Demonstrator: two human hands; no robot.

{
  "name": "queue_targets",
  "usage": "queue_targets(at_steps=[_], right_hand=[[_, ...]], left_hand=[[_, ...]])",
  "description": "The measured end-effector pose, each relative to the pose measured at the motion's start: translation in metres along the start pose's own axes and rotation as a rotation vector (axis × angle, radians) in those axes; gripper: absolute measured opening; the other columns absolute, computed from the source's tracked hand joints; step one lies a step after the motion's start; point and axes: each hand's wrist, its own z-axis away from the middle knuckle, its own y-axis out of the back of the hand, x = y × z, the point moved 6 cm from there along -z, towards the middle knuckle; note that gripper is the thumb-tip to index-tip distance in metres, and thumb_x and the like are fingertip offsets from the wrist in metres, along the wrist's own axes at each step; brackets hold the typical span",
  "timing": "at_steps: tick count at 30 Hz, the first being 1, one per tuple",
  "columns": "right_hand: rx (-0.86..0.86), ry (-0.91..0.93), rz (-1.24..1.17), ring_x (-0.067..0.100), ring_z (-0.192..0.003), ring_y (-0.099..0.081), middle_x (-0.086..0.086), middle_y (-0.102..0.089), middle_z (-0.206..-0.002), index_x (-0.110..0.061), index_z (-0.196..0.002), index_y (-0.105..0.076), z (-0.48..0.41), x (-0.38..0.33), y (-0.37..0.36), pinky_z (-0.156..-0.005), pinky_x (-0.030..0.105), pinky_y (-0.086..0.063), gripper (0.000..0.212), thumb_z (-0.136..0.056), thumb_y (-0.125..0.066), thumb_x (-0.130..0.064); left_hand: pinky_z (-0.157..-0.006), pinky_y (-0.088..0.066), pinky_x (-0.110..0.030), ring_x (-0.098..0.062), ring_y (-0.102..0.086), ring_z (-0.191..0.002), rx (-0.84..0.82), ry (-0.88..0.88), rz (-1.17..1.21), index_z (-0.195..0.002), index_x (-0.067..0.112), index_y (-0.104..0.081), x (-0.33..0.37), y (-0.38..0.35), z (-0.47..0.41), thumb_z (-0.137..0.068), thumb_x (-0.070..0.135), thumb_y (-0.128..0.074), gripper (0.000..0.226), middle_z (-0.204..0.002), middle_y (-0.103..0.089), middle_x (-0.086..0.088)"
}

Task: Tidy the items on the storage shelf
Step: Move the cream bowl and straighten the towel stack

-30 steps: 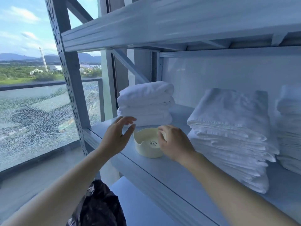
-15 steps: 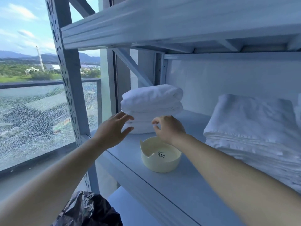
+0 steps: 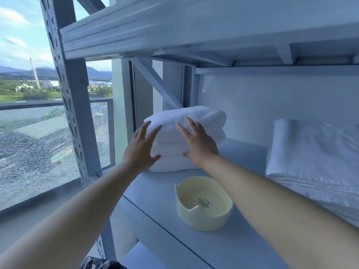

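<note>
A small stack of folded white towels (image 3: pixel 206 121) sits at the left end of the grey shelf board (image 3: pixel 155 191). My left hand (image 3: pixel 140 150) and my right hand (image 3: pixel 198 144) are both spread with straight fingers against the front of that stack, left hand at its left corner, right hand at its middle. Neither hand holds anything. A pale yellow bowl (image 3: pixel 204 206) with a paw print inside stands on the shelf, nearer to me, below my right forearm.
A larger pile of folded white towels (image 3: pixel 314 156) fills the right of the shelf. Another shelf board (image 3: pixel 194 26) hangs close overhead. A perforated upright post (image 3: pixel 71 105) stands at the left front corner, with a window and cracked glass railing (image 3: pixel 38 144) beyond.
Both hands left the yellow bowl and moved forward and up to the small towel stack, fingers spreading. The view shifted closer and leftward.
</note>
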Motion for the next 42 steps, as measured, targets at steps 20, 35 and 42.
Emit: queue_targets(at_steps=[20,35,42], right_hand=[[0.033,-0.053,0.035,0.021,-0.144,0.009,-0.002,0.007,-0.154,-0.026,-0.145,-0.007,-0.008,0.016,-0.031,-0.063,0.029,-0.04,0.086,-0.082,-0.063,-0.011],[-0.003,-0.309,0.051,0.029,-0.144,-0.003,0.004,0.002,-0.157,-0.016,-0.141,-0.015,-0.005,0.044,-0.018,-0.095,0.046,-0.044,0.067,-0.088,-0.055,-0.005],[-0.039,-0.293,-0.08,0.025,-0.136,-0.021,0.005,-0.01,-0.153,-0.009,-0.132,-0.029,0.022,0.025,-0.001,-0.081,0.039,-0.046,0.061,-0.08,-0.06,-0.003]], left_hand=[[-0.077,-0.055,-0.042,-0.035,-0.04,-0.126,0.059,-0.19,0.05,-0.139,0.027,-0.042,0.01,-0.024,-0.014,-0.073,0.003,-0.071,0.076,-0.145,-0.029,-0.013],[-0.085,-0.05,-0.04,-0.024,-0.035,-0.134,0.056,-0.297,0.126,-0.139,0.041,-0.035,0.049,-0.026,0.003,-0.089,0.037,-0.058,0.055,-0.155,-0.021,0.009],[-0.077,-0.055,-0.039,-0.018,-0.041,-0.129,0.048,-0.144,0.162,-0.14,0.038,-0.034,0.049,-0.011,0.004,-0.091,0.04,-0.051,0.052,-0.148,-0.032,0.011]])
